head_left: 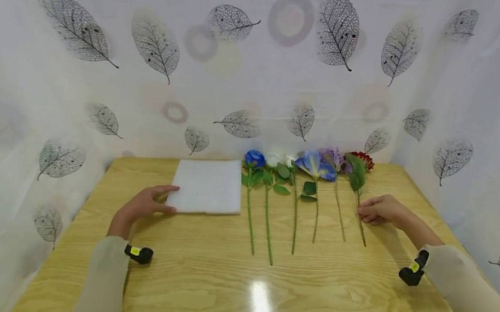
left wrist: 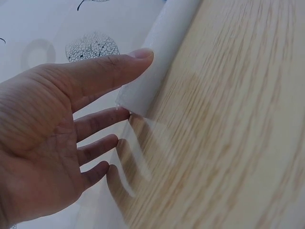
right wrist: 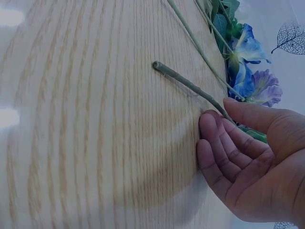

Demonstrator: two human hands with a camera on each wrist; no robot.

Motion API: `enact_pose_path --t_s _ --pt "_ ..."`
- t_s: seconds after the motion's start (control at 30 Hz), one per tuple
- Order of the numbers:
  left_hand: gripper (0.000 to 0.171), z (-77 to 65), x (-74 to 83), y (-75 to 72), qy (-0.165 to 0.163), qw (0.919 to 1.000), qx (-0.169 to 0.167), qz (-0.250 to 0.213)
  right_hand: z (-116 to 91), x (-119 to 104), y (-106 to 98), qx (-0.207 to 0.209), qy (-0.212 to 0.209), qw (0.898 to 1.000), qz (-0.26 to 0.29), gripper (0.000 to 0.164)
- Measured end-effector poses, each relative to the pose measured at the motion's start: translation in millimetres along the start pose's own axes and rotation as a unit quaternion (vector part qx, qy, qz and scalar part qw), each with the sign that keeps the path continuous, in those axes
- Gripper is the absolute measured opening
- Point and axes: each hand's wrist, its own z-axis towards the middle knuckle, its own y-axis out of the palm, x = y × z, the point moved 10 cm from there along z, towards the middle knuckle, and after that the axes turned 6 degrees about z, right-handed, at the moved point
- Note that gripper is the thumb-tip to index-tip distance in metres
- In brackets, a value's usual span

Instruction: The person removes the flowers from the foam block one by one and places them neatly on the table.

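My right hand pinches the stem of a red flower between thumb and fingers, low on the stem. The bare stem end points away from the fingers in the right wrist view. A stack of thin white sheets lies flat at the left of the row of flowers. At its left edge my left hand reaches in with spread, mostly straight fingers. In the left wrist view the thumb overlaps the white sheets while the other fingertips touch the tabletop beside their corner.
Left of the red flower lie artificial flowers in a row: a purple flower, a blue iris-like flower, white roses and a blue rose. Their stems point toward me across the wooden table. Leaf-printed curtains enclose the table.
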Motion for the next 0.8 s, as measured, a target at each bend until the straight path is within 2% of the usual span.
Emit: enact_pose_path --t_s 0.43,0.63,0.8 --pt "0.075 -0.3 -4.6 0.5 0.004 1.0000 0.002 0.003 -3 -6 2 0.000 -0.001 1.000 -0.010 0.054" --pt "0.076 -4.2 -7.1 1.2 -0.001 1.0000 0.001 -0.001 -2 -11 -2 0.015 -0.010 1.000 -0.003 0.060" --pt "0.076 -6.9 -7.5 0.5 -0.003 1.0000 0.001 -0.003 -3 -17 -7 0.037 -0.029 0.999 -0.002 0.059"
